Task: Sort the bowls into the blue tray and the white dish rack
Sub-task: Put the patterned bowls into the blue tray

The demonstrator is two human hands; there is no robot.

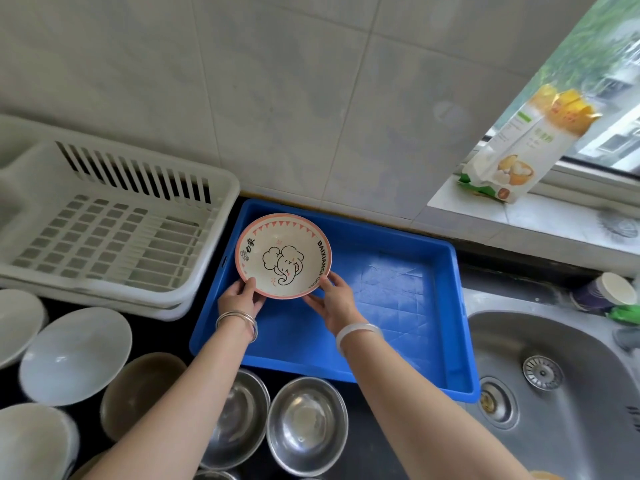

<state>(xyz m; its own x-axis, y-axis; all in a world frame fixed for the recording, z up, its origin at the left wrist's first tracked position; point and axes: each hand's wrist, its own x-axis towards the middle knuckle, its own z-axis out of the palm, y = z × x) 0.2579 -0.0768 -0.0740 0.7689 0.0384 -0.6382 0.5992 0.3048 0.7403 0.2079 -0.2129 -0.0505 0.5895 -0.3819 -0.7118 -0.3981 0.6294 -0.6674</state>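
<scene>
A dark counter [156,336] runs along the tiled wall [277,98]. At its back left stands a white dish rack [221,188], with a blue tray [398,289] just beside it on the right. In front of the rack lie 3 white bowls [76,355] and 1 brown bowl [142,393]. In front of the tray stand 2 steel bowls [306,424]. A steel sink [502,327] is set into the right end, and a paper cup [609,292] lies on its side behind it.

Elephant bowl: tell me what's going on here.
A person grips the elephant bowl by its near rim, left hand and right hand on either side, at the far left corner of the blue tray. Whether it rests there is unclear. The white dish rack stands beside it; white bowls and steel bowls wait on the counter in front.
</scene>
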